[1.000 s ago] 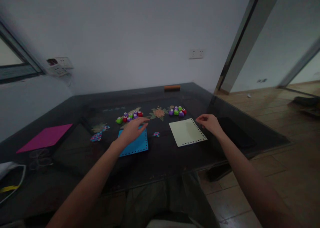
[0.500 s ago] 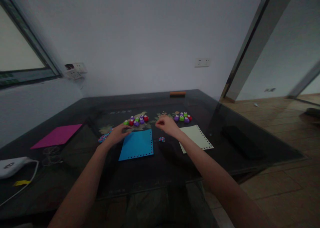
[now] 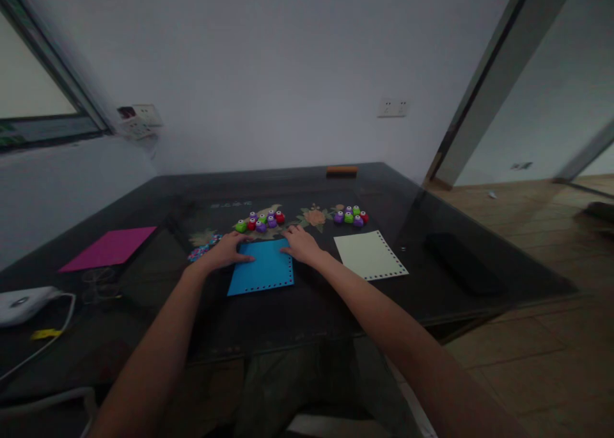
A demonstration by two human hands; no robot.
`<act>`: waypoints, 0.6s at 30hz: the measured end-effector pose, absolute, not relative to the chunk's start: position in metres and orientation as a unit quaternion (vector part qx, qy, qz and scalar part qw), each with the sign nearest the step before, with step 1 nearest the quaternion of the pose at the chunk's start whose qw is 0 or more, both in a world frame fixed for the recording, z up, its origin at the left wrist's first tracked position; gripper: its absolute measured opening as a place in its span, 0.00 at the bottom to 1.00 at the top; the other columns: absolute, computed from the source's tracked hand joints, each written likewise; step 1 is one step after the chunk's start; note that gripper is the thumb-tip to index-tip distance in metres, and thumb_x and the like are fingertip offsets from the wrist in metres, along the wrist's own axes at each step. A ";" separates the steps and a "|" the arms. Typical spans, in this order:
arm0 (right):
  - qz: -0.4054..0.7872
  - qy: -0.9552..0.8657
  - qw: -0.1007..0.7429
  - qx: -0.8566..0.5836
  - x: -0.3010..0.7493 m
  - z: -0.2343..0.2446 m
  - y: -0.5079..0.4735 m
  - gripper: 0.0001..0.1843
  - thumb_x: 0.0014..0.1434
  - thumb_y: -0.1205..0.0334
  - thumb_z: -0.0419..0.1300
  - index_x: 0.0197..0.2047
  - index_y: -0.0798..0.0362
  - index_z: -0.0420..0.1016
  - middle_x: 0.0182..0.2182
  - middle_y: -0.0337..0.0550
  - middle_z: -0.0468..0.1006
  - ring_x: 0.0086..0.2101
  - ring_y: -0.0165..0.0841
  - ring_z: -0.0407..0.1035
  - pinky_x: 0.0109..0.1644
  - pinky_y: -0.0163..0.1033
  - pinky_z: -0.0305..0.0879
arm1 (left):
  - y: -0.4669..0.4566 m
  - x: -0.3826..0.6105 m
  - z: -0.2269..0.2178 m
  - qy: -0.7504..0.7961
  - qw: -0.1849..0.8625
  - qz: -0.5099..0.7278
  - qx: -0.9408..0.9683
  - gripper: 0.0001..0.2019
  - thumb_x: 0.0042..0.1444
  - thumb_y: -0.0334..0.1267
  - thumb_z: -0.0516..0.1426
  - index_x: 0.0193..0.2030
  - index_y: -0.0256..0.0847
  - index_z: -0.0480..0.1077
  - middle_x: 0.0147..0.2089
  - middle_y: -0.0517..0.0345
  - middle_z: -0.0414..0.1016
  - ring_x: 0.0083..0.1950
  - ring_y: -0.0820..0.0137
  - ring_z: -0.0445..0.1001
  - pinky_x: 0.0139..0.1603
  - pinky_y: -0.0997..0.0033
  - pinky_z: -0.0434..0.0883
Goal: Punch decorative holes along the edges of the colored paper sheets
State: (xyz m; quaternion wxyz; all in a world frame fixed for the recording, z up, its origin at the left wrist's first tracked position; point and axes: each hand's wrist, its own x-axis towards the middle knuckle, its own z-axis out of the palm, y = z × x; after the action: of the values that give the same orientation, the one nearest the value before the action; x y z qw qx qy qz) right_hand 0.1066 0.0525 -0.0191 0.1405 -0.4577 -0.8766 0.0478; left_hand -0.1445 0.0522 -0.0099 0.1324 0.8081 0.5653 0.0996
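A blue sheet with holes along its right and bottom edges lies flat on the table. My left hand is at its upper left corner, thumb over the sheet and fingers apart. At the upper right corner, my right hand reaches in, thumb and fingers also spread. Just beyond the sheet sits a cluster of red, green and purple eye-shaped pieces. Pink and blue beads lie beside my left hand, partly covered by it.
A cream punched sheet lies to the right, below more eye-shaped pieces. Further right is a black case. A magenta sheet, a white device and its cable are at the left. An orange-brown bar lies by the wall.
My right hand has moved left to the blue sheet's upper right corner, and its fingers have spread. My left thumb now lies over the sheet. The small bead cluster right of the sheet is now out of sight.
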 end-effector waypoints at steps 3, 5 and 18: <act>0.045 -0.880 0.139 -0.452 0.105 -0.018 0.051 0.21 0.57 0.58 0.60 0.51 0.60 0.70 0.52 0.58 0.67 0.52 0.46 0.59 0.52 0.48 0.61 | 0.052 -0.144 -0.009 0.564 0.135 0.090 0.809 0.34 0.41 0.56 0.60 0.53 0.38 0.69 0.52 0.45 0.69 0.54 0.54 0.67 0.56 0.59 0.63; 0.049 -0.881 0.140 -0.449 0.105 -0.017 0.049 0.19 0.57 0.60 0.59 0.50 0.59 0.71 0.52 0.58 0.66 0.53 0.46 0.59 0.53 0.48 0.60 | 0.051 -0.143 -0.008 0.565 0.138 0.091 0.809 0.33 0.41 0.56 0.60 0.53 0.38 0.69 0.52 0.44 0.68 0.54 0.54 0.67 0.55 0.60 0.63; 0.099 -0.856 0.197 -0.467 0.105 -0.014 0.043 0.19 0.54 0.66 0.60 0.51 0.57 0.68 0.51 0.55 0.65 0.51 0.43 0.62 0.50 0.46 0.62 | 0.050 -0.141 -0.006 0.571 0.165 0.133 0.793 0.29 0.38 0.53 0.62 0.48 0.42 0.70 0.50 0.48 0.67 0.52 0.54 0.68 0.54 0.58 0.64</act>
State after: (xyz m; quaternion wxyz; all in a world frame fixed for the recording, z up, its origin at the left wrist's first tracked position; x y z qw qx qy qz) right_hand 0.1053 0.0429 -0.0140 0.1970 -0.4668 -0.8564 0.0992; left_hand -0.1410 0.0502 -0.0059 0.1653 0.7930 0.5710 0.1334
